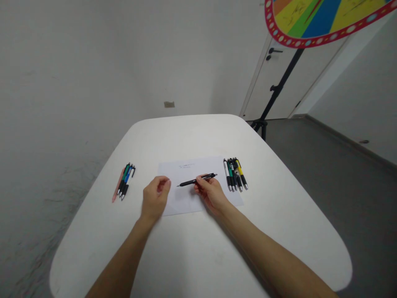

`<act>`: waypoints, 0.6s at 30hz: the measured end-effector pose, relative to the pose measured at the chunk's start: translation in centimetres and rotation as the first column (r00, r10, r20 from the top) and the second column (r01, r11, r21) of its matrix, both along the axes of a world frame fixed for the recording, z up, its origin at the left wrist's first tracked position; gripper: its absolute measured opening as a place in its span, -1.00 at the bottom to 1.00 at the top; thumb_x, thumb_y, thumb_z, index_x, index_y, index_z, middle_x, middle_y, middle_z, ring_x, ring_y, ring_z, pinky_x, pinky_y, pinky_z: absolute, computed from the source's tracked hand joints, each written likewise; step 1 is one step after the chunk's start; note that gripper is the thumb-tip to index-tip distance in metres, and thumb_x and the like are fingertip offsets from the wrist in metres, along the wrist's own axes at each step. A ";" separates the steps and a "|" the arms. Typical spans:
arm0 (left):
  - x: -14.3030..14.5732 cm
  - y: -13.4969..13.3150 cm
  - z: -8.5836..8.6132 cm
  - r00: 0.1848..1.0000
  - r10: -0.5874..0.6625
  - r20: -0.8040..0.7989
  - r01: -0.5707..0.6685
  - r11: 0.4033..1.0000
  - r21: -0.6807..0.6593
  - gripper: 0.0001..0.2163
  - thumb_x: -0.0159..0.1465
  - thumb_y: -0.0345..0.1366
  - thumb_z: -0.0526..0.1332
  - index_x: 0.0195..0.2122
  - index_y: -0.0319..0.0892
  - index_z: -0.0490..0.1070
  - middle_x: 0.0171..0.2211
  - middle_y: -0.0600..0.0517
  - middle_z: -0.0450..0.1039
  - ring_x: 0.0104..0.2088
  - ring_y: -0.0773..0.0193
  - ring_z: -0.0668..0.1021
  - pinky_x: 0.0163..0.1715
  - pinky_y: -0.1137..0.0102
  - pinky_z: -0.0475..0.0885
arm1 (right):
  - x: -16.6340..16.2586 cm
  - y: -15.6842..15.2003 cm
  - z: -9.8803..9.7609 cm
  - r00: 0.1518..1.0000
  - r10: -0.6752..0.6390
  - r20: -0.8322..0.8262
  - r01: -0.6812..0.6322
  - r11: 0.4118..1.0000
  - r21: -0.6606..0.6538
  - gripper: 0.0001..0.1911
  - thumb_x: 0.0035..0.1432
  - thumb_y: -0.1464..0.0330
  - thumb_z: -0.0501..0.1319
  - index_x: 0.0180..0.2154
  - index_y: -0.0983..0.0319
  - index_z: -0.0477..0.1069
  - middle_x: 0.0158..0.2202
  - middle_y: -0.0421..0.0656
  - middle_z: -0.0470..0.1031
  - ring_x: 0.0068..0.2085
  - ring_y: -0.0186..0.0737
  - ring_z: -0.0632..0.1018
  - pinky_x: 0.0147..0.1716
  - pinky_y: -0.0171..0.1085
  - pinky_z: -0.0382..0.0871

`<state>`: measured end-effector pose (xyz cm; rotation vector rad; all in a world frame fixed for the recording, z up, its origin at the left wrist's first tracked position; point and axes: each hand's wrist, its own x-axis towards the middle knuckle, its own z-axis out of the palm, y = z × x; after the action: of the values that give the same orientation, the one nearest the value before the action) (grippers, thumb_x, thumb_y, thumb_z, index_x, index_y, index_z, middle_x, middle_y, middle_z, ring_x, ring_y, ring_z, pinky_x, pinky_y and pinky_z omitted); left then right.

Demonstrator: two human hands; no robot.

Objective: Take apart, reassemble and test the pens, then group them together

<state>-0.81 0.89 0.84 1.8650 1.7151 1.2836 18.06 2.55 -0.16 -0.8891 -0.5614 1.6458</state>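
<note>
R hand (212,193): over the sheet, grasping the blk pen (190,182) b/w thumb & fingers, grip on its rear half.
Blk pen: in R hand, above the sheet, approx. level; tip pts L twd the other hand, clicker end R.
L hand (155,196): at the sheet's L edge, released, fingers loosely curled w/ a gap inside thumb; can't tell if it touches the paper.
Paper sheet (182,203): white, flat, mid-table, under the pen; small dk writing (186,166) nr top, too tiny to read.
L pens (125,182): on table, L of the L hand, well apart from sheet; side by side, incl. green, blue, white & a pinkish one outermost.
R pens (235,178): at sheet's R edge, nr R hand; tight row, tips twd the person, incl. white, green, blk & yellow.
Table (186,136): white, rounded corners.
Background: pale wall (124,62); upper R, colorful wheel (321,18) on blk stand (288,72), door (263,91) behind.
</note>
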 end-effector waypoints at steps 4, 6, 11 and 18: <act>-1.9 0.5 1.0 0.996 -0.042 -0.084 0.029 0.988 -0.151 -0.72 0.28 -0.12 0.06 -0.47 -0.16 0.38 -0.63 0.16 0.25 -0.56 0.34 0.33 -0.51 0.42 0.19 | 0.1 0.0 -0.1 1.000 0.001 -0.006 -0.001 1.000 -0.006 -0.55 -0.30 0.19 0.55 -0.43 0.27 0.42 -0.54 -0.25 0.43 -0.51 -0.37 0.43 -0.52 -0.34 0.34; -3.1 0.8 1.3 0.993 -0.064 -0.097 0.042 0.975 -0.217 -0.72 0.26 -0.12 0.05 -0.48 -0.15 0.36 -0.62 0.15 0.27 -0.54 0.33 0.34 -0.50 0.42 0.19 | 0.1 0.0 -0.1 1.000 -0.001 -0.011 0.001 1.000 -0.006 -0.55 -0.30 0.19 0.55 -0.44 0.27 0.43 -0.54 -0.25 0.43 -0.51 -0.37 0.43 -0.52 -0.34 0.34; -5.1 0.7 1.7 0.972 -0.224 -0.076 0.153 0.841 -0.519 -0.76 0.05 -0.07 0.27 -0.46 -0.14 0.36 -0.61 0.17 0.31 -0.56 0.32 0.36 -0.54 0.45 0.18 | 0.1 0.0 -0.2 1.000 0.002 -0.007 -0.002 1.000 -0.004 -0.58 -0.26 0.21 0.54 -0.43 0.28 0.43 -0.54 -0.25 0.43 -0.51 -0.37 0.44 -0.51 -0.34 0.34; -4.8 0.2 2.1 0.911 -0.375 -0.170 0.198 0.762 -0.617 -0.89 -0.03 -0.23 0.27 -0.51 -0.13 0.43 -0.58 0.12 0.40 -0.53 0.27 0.42 -0.53 0.45 0.20 | 0.1 0.1 -0.2 1.000 0.005 0.001 -0.005 1.000 0.002 -0.58 -0.26 0.20 0.54 -0.43 0.27 0.43 -0.53 -0.25 0.43 -0.51 -0.37 0.44 -0.51 -0.33 0.36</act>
<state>-5.65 1.13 2.94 1.8685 1.6086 0.2989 18.17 2.62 -0.32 -0.8877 -0.5660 1.6498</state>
